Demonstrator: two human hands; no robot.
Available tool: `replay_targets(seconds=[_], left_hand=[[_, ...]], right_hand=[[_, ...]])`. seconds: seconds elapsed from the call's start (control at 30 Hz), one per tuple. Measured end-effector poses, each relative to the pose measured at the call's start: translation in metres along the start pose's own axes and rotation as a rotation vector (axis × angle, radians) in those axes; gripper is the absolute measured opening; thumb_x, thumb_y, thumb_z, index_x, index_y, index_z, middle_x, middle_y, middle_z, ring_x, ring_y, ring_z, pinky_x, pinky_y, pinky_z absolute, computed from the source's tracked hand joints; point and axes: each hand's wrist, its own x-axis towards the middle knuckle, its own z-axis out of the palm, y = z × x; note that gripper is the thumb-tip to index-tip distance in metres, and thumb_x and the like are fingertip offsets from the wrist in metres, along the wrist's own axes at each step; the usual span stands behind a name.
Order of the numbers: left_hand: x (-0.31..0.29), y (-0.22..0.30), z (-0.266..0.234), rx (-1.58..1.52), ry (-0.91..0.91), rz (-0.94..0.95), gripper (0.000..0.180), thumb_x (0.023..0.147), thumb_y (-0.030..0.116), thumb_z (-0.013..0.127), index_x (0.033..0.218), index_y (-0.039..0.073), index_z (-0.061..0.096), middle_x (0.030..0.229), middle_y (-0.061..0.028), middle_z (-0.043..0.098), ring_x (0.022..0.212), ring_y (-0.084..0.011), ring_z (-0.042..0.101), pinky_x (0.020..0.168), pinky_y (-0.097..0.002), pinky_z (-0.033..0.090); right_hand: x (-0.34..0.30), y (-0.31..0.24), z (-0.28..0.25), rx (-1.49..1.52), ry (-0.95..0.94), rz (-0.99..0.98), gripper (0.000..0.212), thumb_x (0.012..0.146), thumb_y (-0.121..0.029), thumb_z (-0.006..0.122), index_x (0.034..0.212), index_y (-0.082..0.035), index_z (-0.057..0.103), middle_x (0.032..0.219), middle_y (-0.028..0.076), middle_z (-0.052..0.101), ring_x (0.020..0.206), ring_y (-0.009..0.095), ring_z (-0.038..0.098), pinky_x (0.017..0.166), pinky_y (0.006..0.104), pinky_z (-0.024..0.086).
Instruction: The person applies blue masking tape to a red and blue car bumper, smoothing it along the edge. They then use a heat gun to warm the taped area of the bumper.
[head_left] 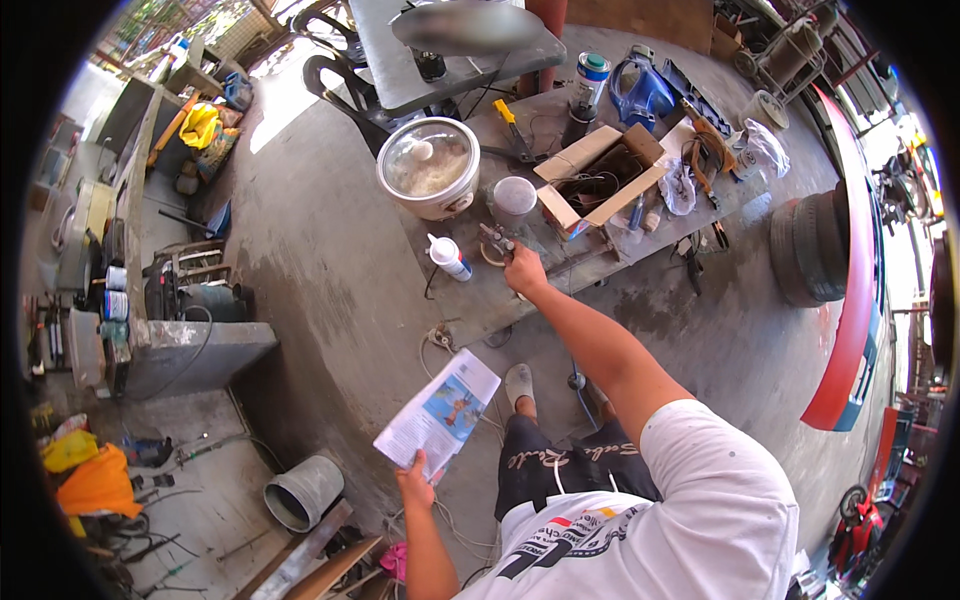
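Observation:
My left hand [416,486] is closed on the lower edge of some printed paper [445,415] with a blue picture, held out below the low table [465,318]. My right hand [524,270] reaches over that table, its fingers closed round a small metal tool [495,238] that looks like a spray gun; the grip hides part of it. Beside the tool lies a tape roll [490,255]. A grey-topped can [515,196] stands just beyond. To the left is a white bottle [450,258] with a nozzle, and behind it a rice cooker [430,170] with a glass lid.
An open cardboard box [600,180] holds cables. Farther back are a green-capped can [590,78] and a blue respirator mask [640,90]. Tyres [808,248] and a red car bumper [845,330] stand right. A grey bucket [305,492] lies lower left; cords cross the floor.

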Motion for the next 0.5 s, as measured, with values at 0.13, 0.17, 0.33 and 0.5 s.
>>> replay_targets(seconds=[0.13,0.17,0.33,0.5], left_hand=[[0.018,0.009,-0.022,0.107,-0.019,-0.083,0.039,0.088,0.013,0.076,0.122,0.001,0.06,0.111,-0.0095,0.067,0.09,-0.0254,0.068,0.064,-0.0429,0.055],[0.02,0.011,-0.024,0.125,-0.029,-0.105,0.038,0.088,0.013,0.076,0.121,0.001,0.061,0.109,-0.0094,0.068,0.088,-0.0244,0.069,0.062,-0.0407,0.055],[0.028,0.014,-0.009,0.063,-0.053,-0.089,0.034,0.088,0.013,0.076,0.117,0.001,0.062,0.105,-0.0093,0.069,0.085,-0.0231,0.069,0.058,-0.0374,0.054],[0.04,0.015,0.02,0.064,-0.174,-0.114,0.034,0.088,0.013,0.076,0.117,0.002,0.063,0.105,-0.0091,0.069,0.085,-0.0235,0.07,0.06,-0.0387,0.056]], right_hand=[[0.009,0.007,0.027,-0.038,0.0,0.114,0.039,0.086,-0.013,0.064,0.123,-0.002,0.061,0.105,0.026,0.068,0.103,0.047,0.062,0.089,0.0526,0.049],[0.01,0.012,0.029,-0.052,-0.01,0.154,0.038,0.086,-0.013,0.064,0.122,-0.002,0.061,0.105,0.026,0.068,0.103,0.047,0.062,0.089,0.0526,0.049],[0.008,0.031,0.028,-0.086,0.004,0.124,0.037,0.086,-0.014,0.064,0.12,-0.001,0.062,0.105,0.026,0.068,0.101,0.047,0.062,0.088,0.0528,0.049],[-0.003,0.018,0.024,-0.003,0.171,0.13,0.039,0.088,-0.018,0.065,0.123,-0.001,0.062,0.103,0.026,0.068,0.1,0.046,0.063,0.09,0.0513,0.049]])
